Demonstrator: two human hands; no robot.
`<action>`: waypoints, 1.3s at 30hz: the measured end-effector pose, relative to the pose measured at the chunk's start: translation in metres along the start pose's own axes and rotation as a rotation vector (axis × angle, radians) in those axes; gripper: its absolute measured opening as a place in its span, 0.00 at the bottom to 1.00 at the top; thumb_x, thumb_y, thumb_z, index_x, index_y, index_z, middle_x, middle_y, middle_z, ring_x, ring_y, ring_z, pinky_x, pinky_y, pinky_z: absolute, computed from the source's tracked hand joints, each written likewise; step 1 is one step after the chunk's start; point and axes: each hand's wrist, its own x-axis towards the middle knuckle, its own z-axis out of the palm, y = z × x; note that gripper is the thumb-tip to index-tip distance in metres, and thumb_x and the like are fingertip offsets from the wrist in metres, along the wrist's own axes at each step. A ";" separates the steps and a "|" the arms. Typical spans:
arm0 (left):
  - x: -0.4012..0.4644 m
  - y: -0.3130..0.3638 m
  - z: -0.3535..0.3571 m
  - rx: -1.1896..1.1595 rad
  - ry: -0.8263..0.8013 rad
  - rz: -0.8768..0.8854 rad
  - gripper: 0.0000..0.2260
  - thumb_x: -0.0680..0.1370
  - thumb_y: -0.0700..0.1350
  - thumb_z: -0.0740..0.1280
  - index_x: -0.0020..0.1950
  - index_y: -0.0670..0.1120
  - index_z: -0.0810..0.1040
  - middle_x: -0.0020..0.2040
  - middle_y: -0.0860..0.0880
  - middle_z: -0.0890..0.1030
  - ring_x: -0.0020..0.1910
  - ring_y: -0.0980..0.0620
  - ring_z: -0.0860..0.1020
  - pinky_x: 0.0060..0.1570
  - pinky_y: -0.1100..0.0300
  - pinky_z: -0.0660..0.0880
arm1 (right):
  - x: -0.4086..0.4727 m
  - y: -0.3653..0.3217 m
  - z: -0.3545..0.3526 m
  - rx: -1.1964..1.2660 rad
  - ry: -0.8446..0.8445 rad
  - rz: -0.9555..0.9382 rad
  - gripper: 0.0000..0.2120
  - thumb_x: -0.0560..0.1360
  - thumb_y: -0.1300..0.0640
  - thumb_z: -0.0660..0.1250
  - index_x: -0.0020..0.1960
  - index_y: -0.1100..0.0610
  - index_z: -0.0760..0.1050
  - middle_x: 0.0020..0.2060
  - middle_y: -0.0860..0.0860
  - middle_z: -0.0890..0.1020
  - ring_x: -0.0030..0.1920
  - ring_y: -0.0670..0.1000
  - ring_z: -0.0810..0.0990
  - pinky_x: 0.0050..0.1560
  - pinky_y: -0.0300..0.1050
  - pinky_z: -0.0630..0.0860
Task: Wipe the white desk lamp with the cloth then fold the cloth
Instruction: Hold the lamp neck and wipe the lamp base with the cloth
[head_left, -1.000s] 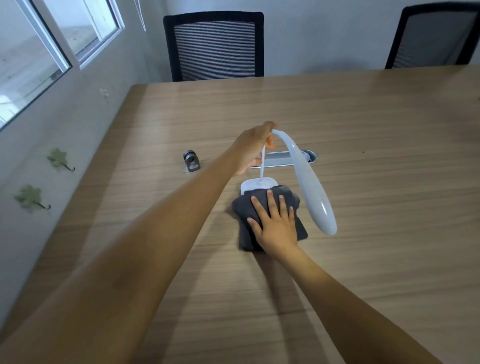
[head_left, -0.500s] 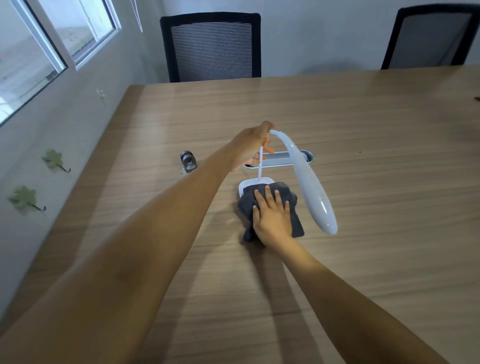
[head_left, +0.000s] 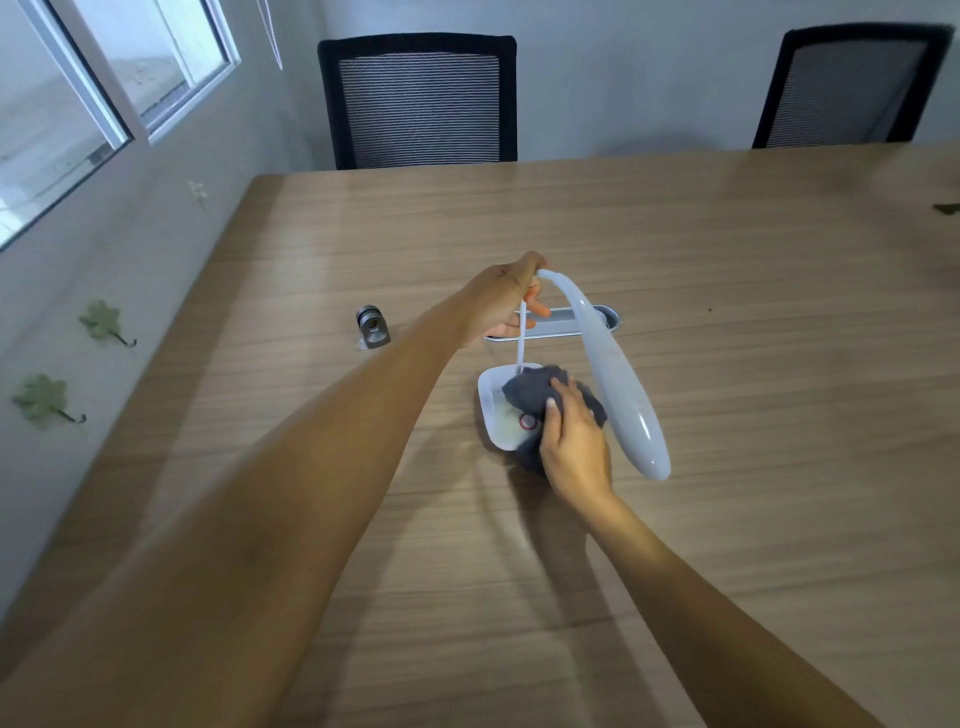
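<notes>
Wiping in hand: right hand (head_left: 574, 447) presses dark cloth (head_left: 535, 391) on lamp base (head_left: 493, 410), left hand (head_left: 501, 301) pinching the lamp neck (head_left: 521, 338) at 12 o'clock; next, probably the lamp head (head_left: 618, 384).

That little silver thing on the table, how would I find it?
Start at the wooden table, then find the white desk lamp in the middle. Left of it, past the left hand, stands a small metal cylinder. It is the only grey, shiny object standing alone there.

Looked like office meeting room: long wood-grain table (head_left: 727, 291), two black mesh chairs (head_left: 418, 101) at far edge, cable grommet (head_left: 558, 326) in tabletop, window (head_left: 93, 88) on left wall.
</notes>
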 end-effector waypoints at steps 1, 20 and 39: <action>0.000 0.000 0.000 0.003 0.000 -0.002 0.18 0.79 0.53 0.57 0.32 0.45 0.68 0.54 0.40 0.81 0.54 0.42 0.79 0.55 0.55 0.76 | 0.009 -0.009 0.002 -0.027 -0.027 -0.017 0.19 0.81 0.55 0.53 0.71 0.55 0.64 0.71 0.52 0.68 0.73 0.52 0.63 0.70 0.46 0.60; 0.000 -0.005 0.000 0.005 0.007 0.025 0.16 0.78 0.53 0.56 0.33 0.46 0.69 0.52 0.41 0.82 0.56 0.41 0.80 0.60 0.52 0.76 | -0.044 0.005 0.000 -0.183 -0.048 -0.149 0.27 0.76 0.44 0.45 0.62 0.57 0.73 0.59 0.55 0.81 0.61 0.55 0.77 0.54 0.43 0.72; 0.002 -0.005 0.001 0.018 -0.025 0.000 0.18 0.79 0.54 0.56 0.33 0.46 0.68 0.44 0.46 0.81 0.57 0.41 0.79 0.65 0.48 0.73 | -0.036 0.022 0.009 -0.416 -0.407 -0.364 0.29 0.74 0.43 0.46 0.73 0.49 0.61 0.76 0.48 0.57 0.77 0.54 0.49 0.69 0.43 0.38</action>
